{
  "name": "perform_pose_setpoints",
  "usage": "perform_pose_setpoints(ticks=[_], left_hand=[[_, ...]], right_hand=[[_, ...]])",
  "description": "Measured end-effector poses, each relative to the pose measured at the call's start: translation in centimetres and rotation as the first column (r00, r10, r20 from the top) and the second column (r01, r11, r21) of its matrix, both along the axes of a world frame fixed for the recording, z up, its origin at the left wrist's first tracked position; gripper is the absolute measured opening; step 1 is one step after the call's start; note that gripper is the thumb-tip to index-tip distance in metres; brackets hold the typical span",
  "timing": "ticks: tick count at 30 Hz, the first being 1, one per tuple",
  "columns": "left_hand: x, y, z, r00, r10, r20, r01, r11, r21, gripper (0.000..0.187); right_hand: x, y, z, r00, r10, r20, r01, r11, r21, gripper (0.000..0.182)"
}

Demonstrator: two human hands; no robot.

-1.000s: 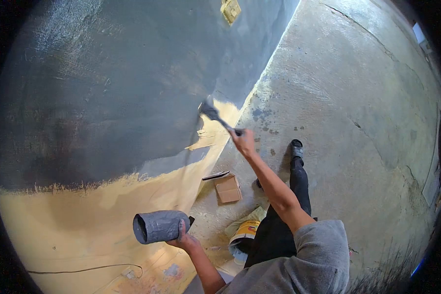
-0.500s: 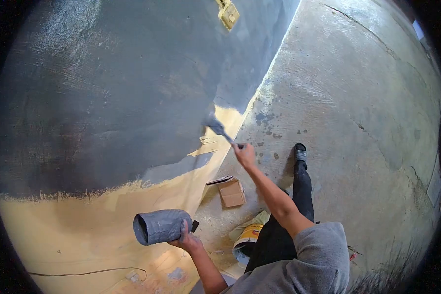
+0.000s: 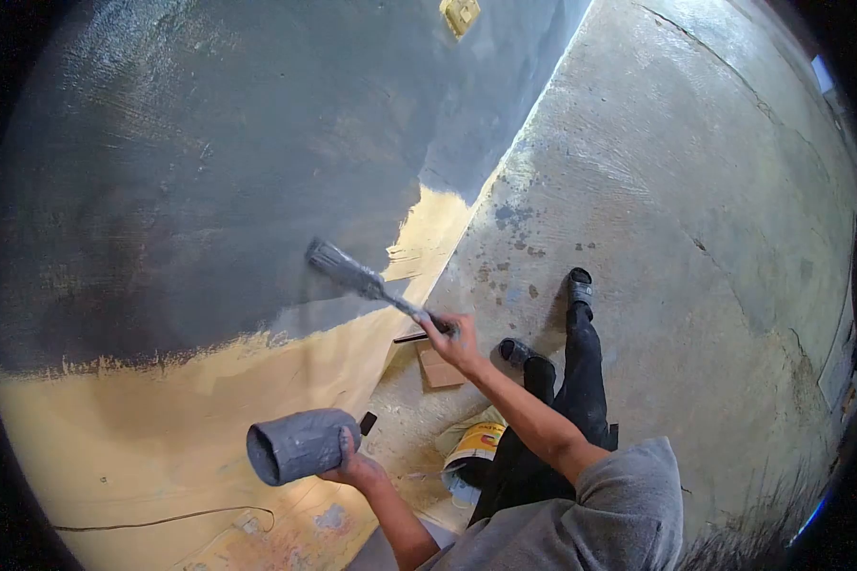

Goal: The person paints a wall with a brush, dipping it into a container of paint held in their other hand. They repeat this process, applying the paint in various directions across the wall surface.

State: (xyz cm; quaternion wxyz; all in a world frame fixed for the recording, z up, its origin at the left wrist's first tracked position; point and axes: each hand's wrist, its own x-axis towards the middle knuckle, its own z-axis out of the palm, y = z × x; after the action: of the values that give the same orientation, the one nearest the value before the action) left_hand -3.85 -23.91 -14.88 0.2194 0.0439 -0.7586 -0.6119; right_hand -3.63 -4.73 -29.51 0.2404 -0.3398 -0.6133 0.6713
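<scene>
My right hand point(image 3: 455, 341) is closed around the handle of a paintbrush point(image 3: 348, 271) coated in dark grey paint. Its bristles point up and left, over the grey-painted part of the wall point(image 3: 190, 219). Between the grey paint and the floor line runs a strip of bare yellow wall point(image 3: 435, 221) with a ragged edge. Low on the left, my left hand point(image 3: 352, 463) grips a paint-smeared grey cylindrical container point(image 3: 300, 445), tipped sideways with its dark opening facing left. My fingers wrap its base end.
Beside my legs stands a yellow-labelled paint bucket point(image 3: 473, 455). A piece of cardboard point(image 3: 440, 366) lies on the concrete floor point(image 3: 657, 238) near the wall. A yellow box fitting point(image 3: 460, 15) is on the wall above, and a thin cable point(image 3: 162, 522) runs along the lower left.
The paintbrush has swung left and down, away from the yellow strip, with my right hand lower. The container has shifted slightly left. My other foot now shows beside the cardboard.
</scene>
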Motion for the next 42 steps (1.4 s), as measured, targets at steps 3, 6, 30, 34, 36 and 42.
perform_pose_setpoints(ticks=[3,6,30,34,36,42], left_hand=[[0.2,-1.0,0.4,0.997,0.078,0.01,-0.078,0.997,0.009,0.059],[0.7,-2.5,0.0,0.987,0.153,0.053,-0.152,0.988,-0.011,0.063],[1.9,-12.1,0.0,0.955,0.297,0.021,-0.298,0.954,0.023,0.063],[2.4,-13.9,-0.9,0.942,0.333,0.043,-0.334,0.942,0.017,0.064],[2.6,-14.2,-1.0,0.917,0.396,0.052,-0.398,0.917,0.02,0.06],[2.7,-13.6,0.5,0.906,0.42,0.051,-0.421,0.907,0.014,0.061]], right_hand=[[-0.8,-1.7,-2.6,0.994,-0.03,-0.103,0.025,0.999,-0.046,0.026],[-3.0,-3.0,-10.8,0.999,-0.019,0.051,0.02,0.999,-0.026,0.027],[-3.4,-6.3,-9.5,0.995,-0.022,-0.096,0.014,0.996,-0.092,0.026],[-3.7,-7.9,-22.1,0.914,-0.074,0.4,0.165,0.966,-0.198,0.038],[-2.2,-7.0,-23.8,0.687,-0.015,0.727,0.114,0.99,-0.088,0.047],[-2.6,-5.1,-16.0,0.875,-0.031,0.483,0.073,0.995,-0.069,0.045]])
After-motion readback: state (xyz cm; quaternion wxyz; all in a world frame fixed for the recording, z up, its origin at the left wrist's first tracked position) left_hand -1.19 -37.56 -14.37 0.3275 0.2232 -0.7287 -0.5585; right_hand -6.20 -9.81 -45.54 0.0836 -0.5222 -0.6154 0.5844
